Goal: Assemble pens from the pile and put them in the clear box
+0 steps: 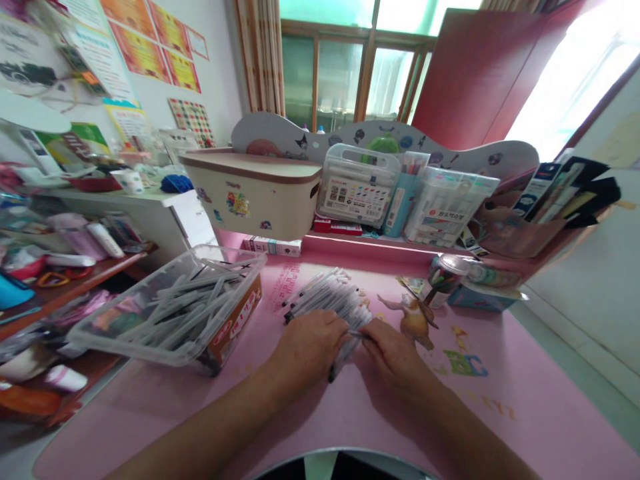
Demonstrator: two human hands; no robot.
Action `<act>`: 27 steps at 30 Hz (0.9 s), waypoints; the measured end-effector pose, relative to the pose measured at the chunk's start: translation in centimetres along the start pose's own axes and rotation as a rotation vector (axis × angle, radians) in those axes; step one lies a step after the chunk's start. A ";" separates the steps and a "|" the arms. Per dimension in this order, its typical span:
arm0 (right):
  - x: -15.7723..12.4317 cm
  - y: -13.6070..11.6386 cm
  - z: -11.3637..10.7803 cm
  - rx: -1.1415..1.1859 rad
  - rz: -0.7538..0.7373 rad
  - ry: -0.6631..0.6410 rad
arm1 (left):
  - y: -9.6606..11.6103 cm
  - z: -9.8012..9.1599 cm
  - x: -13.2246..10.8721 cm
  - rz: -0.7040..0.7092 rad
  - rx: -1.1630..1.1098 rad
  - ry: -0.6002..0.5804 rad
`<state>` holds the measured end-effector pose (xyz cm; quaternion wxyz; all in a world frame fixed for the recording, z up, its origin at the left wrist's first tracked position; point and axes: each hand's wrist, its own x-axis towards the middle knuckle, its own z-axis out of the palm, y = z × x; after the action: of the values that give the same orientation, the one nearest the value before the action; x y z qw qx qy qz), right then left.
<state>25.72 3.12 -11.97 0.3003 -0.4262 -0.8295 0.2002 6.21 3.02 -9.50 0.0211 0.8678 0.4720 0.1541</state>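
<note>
A heap of slim pens [333, 293], whitish and clear with some black ends, lies on the pink desk [280, 427]. Just in front of the heap, my left hand [313, 340] and my right hand [395, 350] meet at one thin pen [355, 333], each pinching an end of it. The fingers of both hands are curled closed. Under them another pen [340, 360] with a black tip slants toward me. Left of my left hand stands a clear plastic bin [195, 357] holding many similar pens [185, 303], loosely piled.
Along the back ledge stand a beige lidded box [255, 200], a clear marker case [357, 187], another clear case [447, 207] and a pen holder [525, 230]. A can [447, 270] and a small blue box [483, 297] sit at the right. Crowded shelves [75, 280] flank the desk's left.
</note>
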 end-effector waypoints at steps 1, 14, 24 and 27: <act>0.0 -0.2 0.1 -0.003 -0.001 0.006 | -0.1 0.0 0.0 0.024 0.025 0.002; -0.8 -0.8 0.5 -0.056 0.002 -0.155 | 0.6 -0.4 -0.9 0.178 0.125 -0.183; -0.3 -0.6 -0.4 0.061 0.074 -0.214 | -0.6 -0.2 -0.9 0.199 0.145 -0.170; -0.3 0.1 -0.8 0.137 0.126 -0.076 | -1.2 0.1 -0.4 0.109 0.067 -0.084</act>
<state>26.44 3.05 -11.57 0.2840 -0.4481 -0.7963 0.2907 5.08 3.35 -9.96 0.0032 0.8982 0.4276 0.1024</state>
